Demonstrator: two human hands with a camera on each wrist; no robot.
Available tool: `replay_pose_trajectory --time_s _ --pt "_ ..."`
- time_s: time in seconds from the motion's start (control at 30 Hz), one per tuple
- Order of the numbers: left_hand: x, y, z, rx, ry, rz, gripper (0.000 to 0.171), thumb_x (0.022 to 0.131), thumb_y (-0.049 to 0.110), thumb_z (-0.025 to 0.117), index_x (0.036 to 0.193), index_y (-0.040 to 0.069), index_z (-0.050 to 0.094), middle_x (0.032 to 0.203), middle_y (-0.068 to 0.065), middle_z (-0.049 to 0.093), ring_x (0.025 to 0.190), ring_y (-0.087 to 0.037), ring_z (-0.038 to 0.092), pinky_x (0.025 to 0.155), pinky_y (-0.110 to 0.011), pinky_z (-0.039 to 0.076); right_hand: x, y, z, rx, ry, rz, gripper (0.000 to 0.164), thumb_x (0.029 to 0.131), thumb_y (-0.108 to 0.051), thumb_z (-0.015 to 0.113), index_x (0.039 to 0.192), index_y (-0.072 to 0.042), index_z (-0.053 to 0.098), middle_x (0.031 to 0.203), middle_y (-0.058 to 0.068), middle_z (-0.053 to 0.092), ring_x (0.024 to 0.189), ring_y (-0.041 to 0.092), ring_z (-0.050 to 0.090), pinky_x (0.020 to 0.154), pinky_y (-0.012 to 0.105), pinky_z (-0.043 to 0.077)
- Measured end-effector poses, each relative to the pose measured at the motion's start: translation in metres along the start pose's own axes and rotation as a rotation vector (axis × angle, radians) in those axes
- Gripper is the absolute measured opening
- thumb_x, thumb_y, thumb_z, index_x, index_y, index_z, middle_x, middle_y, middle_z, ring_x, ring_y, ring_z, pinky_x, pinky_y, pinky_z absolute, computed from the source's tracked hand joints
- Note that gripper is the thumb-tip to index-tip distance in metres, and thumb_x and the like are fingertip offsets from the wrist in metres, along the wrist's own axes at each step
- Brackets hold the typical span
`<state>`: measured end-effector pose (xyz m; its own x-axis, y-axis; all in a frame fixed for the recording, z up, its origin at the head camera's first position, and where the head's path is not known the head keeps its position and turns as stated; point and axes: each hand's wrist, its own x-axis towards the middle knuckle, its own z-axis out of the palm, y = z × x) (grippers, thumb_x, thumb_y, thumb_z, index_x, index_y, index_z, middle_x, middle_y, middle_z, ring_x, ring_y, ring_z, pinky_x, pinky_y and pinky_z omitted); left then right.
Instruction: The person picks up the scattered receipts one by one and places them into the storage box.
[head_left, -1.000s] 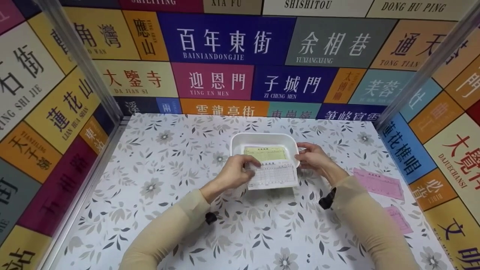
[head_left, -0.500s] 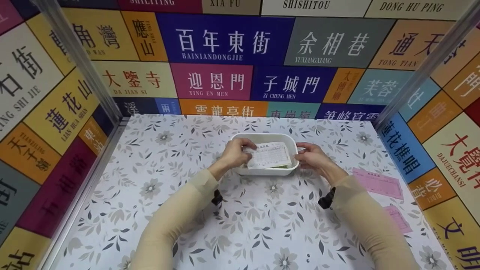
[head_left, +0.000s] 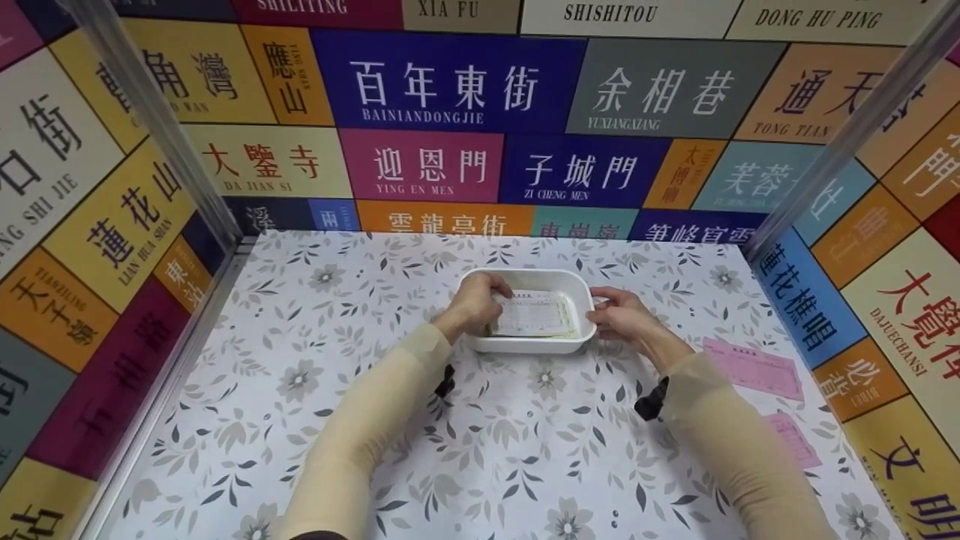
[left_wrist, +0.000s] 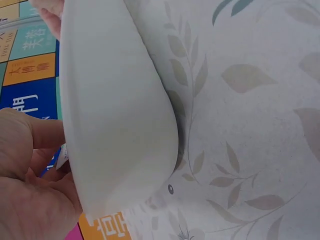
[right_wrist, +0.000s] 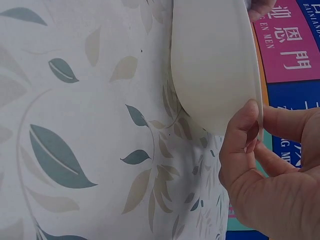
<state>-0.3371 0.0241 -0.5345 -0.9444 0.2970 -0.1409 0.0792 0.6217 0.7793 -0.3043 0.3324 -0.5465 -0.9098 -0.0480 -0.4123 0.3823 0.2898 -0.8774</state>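
A white plastic tub (head_left: 529, 345) stands on the table, its rounded wall filling much of both wrist views. Inside lies a white printed form slip (head_left: 532, 315), with a yellow-green slip's edge (head_left: 568, 322) showing beneath it. My left hand (head_left: 478, 304) reaches over the tub's left end and pinches the left edge of the white slip. In the left wrist view, a bit of paper (left_wrist: 63, 157) shows between the curled fingers, partly hidden behind the rim. My right hand (head_left: 626, 319) grips the tub's right end, thumb (right_wrist: 247, 117) outside and fingers at the rim.
Two pink printed slips, one farther back (head_left: 757, 369) and one nearer (head_left: 793, 441), lie at the right of the table beside the right forearm. A floral cloth (head_left: 300, 379) covers the table. Panels with printed street names (head_left: 450, 82) wall it in at the back and sides.
My left hand has carried the white slip from the tub's front edge back and down into the tub, over the yellow-green slip. The right hand has stayed on the tub's right end.
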Motion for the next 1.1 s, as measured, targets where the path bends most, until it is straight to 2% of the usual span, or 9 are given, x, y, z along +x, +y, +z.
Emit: replay_pose_trajectory --time_s 0.1,0.23,0.4,0.47,0.6,0.77,0.93,1.03,1.1 --pt "0.002 0.001 0.000 0.059 -0.008 0.005 0.053 0.086 -0.017 0.058 0.127 0.010 0.079 0.135 -0.007 0.076 0.126 -0.024 0.066 0.121 -0.042 0.054 0.000 0.000 0.000 -0.008 0.009 0.010 0.073 0.105 -0.006 0.070 0.173 -0.012 0.043 0.109 -0.004 0.057 0.083 0.008 0.066 0.076 0.023 0.064" --pt "0.002 0.002 -0.005 0.110 -0.011 0.005 0.056 0.090 -0.013 0.061 0.139 0.010 0.075 0.150 -0.009 0.071 0.143 -0.028 0.063 0.132 -0.048 0.048 0.000 0.000 0.000 -0.011 0.009 0.004 0.073 0.105 -0.005 0.070 0.172 -0.011 0.043 0.108 -0.003 0.056 0.081 0.008 0.066 0.075 0.023 0.064" --pt "0.001 0.001 -0.015 0.165 0.041 0.083 0.050 0.094 -0.005 0.067 0.141 0.009 0.075 0.153 -0.012 0.071 0.145 -0.035 0.065 0.129 -0.050 0.050 0.000 0.000 0.000 0.005 0.008 -0.005 0.074 0.104 -0.005 0.070 0.173 -0.010 0.042 0.108 -0.003 0.057 0.086 0.010 0.069 0.080 0.027 0.067" --pt "-0.001 0.000 -0.019 0.164 0.065 0.109 0.046 0.096 -0.002 0.069 0.140 0.008 0.075 0.151 -0.014 0.073 0.141 -0.036 0.067 0.126 -0.050 0.053 0.000 0.000 0.000 0.015 0.005 -0.002 0.075 0.104 -0.004 0.070 0.173 -0.010 0.041 0.107 -0.003 0.058 0.088 0.011 0.070 0.081 0.027 0.067" --pt "-0.008 -0.005 -0.029 0.101 0.099 0.110 0.041 0.099 0.003 0.072 0.139 0.008 0.076 0.149 -0.016 0.073 0.140 -0.037 0.069 0.123 -0.050 0.056 0.000 0.000 0.000 0.020 0.002 0.000 0.075 0.104 -0.004 0.070 0.173 -0.011 0.042 0.105 -0.004 0.060 0.086 0.010 0.069 0.079 0.026 0.067" --pt "-0.015 -0.017 -0.041 0.036 0.162 0.119 0.043 0.099 0.005 0.072 0.141 0.006 0.075 0.148 -0.017 0.074 0.139 -0.039 0.068 0.120 -0.051 0.057 0.000 0.000 -0.001 0.018 0.002 -0.002 0.074 0.104 -0.004 0.070 0.173 -0.011 0.042 0.105 -0.005 0.059 0.079 0.008 0.066 0.077 0.026 0.066" --pt "-0.018 -0.030 -0.046 0.013 0.204 0.058 0.054 0.096 0.008 0.074 0.150 0.005 0.069 0.151 -0.021 0.071 0.137 -0.041 0.069 0.120 -0.052 0.057 0.000 -0.001 -0.001 0.024 -0.004 0.007 0.076 0.105 -0.005 0.070 0.174 -0.011 0.039 0.108 -0.004 0.059 0.080 0.008 0.066 0.077 0.025 0.066" --pt "-0.020 -0.036 -0.046 -0.050 0.172 -0.034 0.061 0.096 0.009 0.075 0.156 0.004 0.063 0.151 -0.023 0.069 0.136 -0.039 0.071 0.118 -0.049 0.059 0.000 -0.001 -0.001 0.024 -0.004 0.011 0.076 0.105 -0.006 0.070 0.175 -0.011 0.038 0.110 -0.003 0.058 0.082 0.008 0.066 0.076 0.025 0.065" --pt "-0.020 -0.039 -0.044 -0.138 0.133 -0.109 0.064 0.098 0.007 0.075 0.159 0.003 0.059 0.151 -0.023 0.068 0.134 -0.037 0.072 0.114 -0.046 0.063 0.000 -0.001 0.000 0.026 -0.005 0.013 0.077 0.105 -0.006 0.070 0.175 -0.011 0.038 0.111 -0.003 0.057 0.084 0.009 0.067 0.076 0.024 0.065"
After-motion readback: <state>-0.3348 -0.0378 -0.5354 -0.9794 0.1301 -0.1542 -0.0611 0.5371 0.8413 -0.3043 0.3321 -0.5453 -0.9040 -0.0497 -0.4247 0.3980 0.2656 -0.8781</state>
